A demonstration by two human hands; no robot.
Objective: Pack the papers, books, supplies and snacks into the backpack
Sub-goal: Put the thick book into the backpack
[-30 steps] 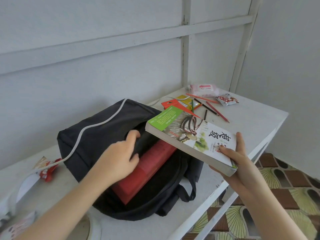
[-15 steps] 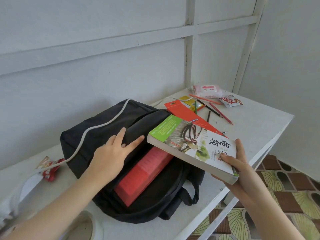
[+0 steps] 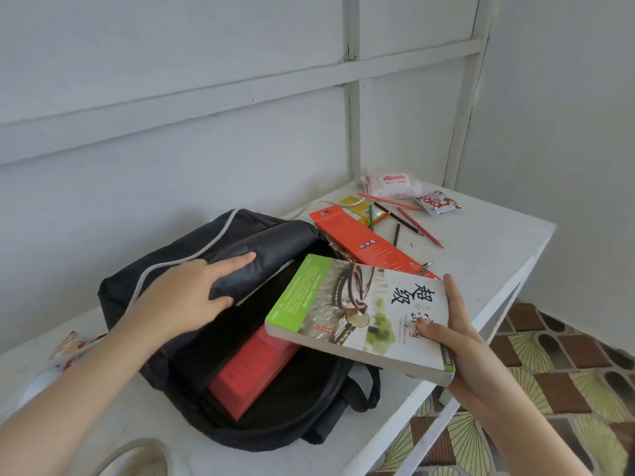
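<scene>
The backpack (image 3: 275, 424) my left hand (image 3: 185, 297) grips is black cloth, matt and padded at the flap. The book (image 3: 360, 310) in my right hand (image 3: 460, 341) has a smooth paper cover with a slight sheen and matt page edges. The red book (image 3: 247, 372) inside looks matt. The orange carton (image 3: 360, 238) is glossy card. The surface (image 3: 481, 255) is matt white paint. At its far corner, the wipes pack (image 3: 391, 183) and snack packet (image 3: 436, 202) are shiny plastic film.
</scene>
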